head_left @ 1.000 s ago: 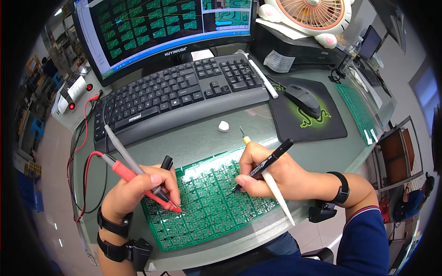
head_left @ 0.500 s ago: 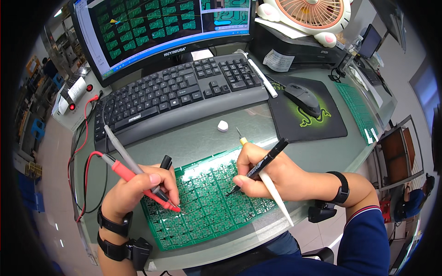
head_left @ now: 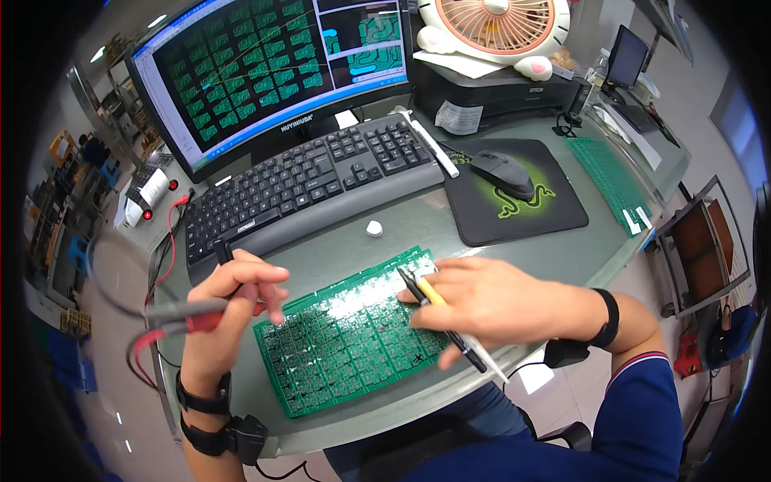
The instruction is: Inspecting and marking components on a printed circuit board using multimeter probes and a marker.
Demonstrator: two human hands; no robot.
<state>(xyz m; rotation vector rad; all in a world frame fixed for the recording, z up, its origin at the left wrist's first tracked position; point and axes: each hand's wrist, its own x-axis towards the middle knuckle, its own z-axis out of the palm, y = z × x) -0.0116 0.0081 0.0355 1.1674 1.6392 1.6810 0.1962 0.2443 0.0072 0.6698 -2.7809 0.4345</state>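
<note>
A green circuit board panel [head_left: 345,345] lies on the desk between my hands. My left hand [head_left: 226,309] is closed around a red test probe [head_left: 206,322] and a grey test probe [head_left: 186,309]; their tips are hidden. A black marker cap [head_left: 222,252] sticks up from the same hand. Over the panel's right part, my right hand [head_left: 514,301] grips a black marker [head_left: 467,352] and a slim tool with a yellow collar [head_left: 431,291] and white handle. Its fingers are near or on the board; exact contact is unclear.
A small white cap [head_left: 374,229] rests beyond the panel. Behind stand a keyboard [head_left: 313,181] and a monitor [head_left: 241,64]. Toward the right are a mouse [head_left: 502,174] on a black pad [head_left: 482,225], a printer [head_left: 498,98] and another green board panel [head_left: 606,181]. Probe leads trail left.
My left hand has lifted the probes off the board, moving left and up. The black marker has turned over in my right hand, and the hand has shifted slightly. The view has shifted too.
</note>
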